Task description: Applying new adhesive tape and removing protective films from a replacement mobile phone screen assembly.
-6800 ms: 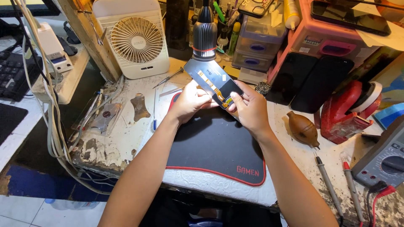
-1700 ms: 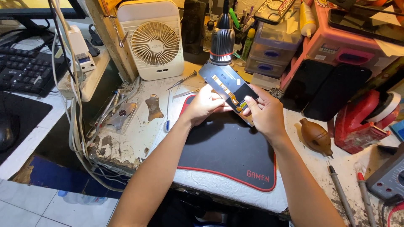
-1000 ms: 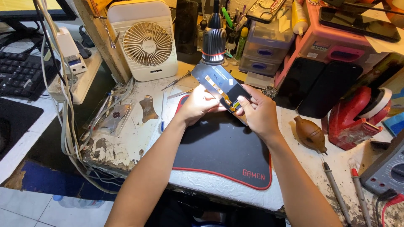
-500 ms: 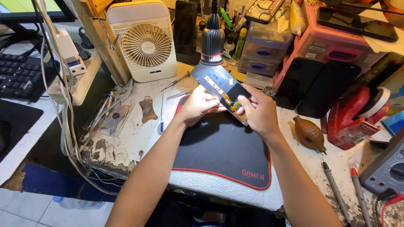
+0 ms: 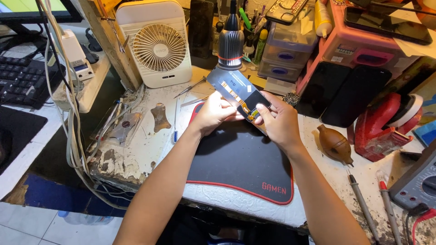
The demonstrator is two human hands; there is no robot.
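The white surface is big, chipped and crowded, so there is not much free room around you. The black mat lies in the middle of it, right under your hands. If the thing you hold falls, try to have it fall on the mat, because the hard surface beside it could crack it.

The white fan stands at the back on the left. The lamp stands at the back in the middle, very close to the top end of the opened phone. If you lift the phone, it could bump the lamp.

You hold the opened phone up above the mat, tilted, with its inner parts facing you. Your left hand is closed around its left edge. Your right hand is closed around its lower right end, with the fingertips by the small gold parts. Press too hard there and the thin strips could bend or tear. A loose hold could let the phone slip.

The brown rubber blower lies to the right of your arm. An elbow could knock it off.

The thin tweezers lie just behind your left hand. They are sharp and could poke you.
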